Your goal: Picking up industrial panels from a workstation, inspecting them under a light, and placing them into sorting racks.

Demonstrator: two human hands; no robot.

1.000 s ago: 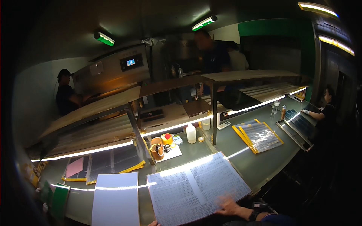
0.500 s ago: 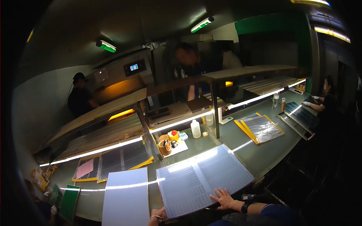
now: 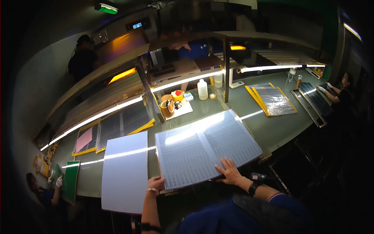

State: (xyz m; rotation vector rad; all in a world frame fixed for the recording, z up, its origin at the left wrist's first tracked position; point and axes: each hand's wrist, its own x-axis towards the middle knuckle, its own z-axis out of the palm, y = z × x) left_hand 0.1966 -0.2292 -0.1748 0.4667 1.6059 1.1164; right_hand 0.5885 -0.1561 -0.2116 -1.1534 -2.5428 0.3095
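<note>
A large flat sheet with a fine grey dotted pattern and a plain strip down its middle, a patterned panel [image 3: 187,156], lies on the bench in front of me. My left hand [image 3: 156,183] grips its near left corner, with the fingers closed at the edge. Over the near edge, right of the strip, my right hand [image 3: 230,172] rests on the surface, fingers spread and thumb close to the rim. To the left of this panel is a plain pale panel [image 3: 124,171], which neither hand touches.
Behind stand a white bottle [image 3: 202,90] and a brown cup [image 3: 167,109] of small tools. Yellow-edged film sheets [image 3: 272,100] lie at right. A lit shelf [image 3: 187,81] crosses the back. Co-workers handle a green board [image 3: 71,181] at far left and a dark panel [image 3: 311,91] at far right.
My view has tipped downward, so the bench sits higher in the picture and more of my forearms shows. Both hands remain at the same places on the patterned panel.
</note>
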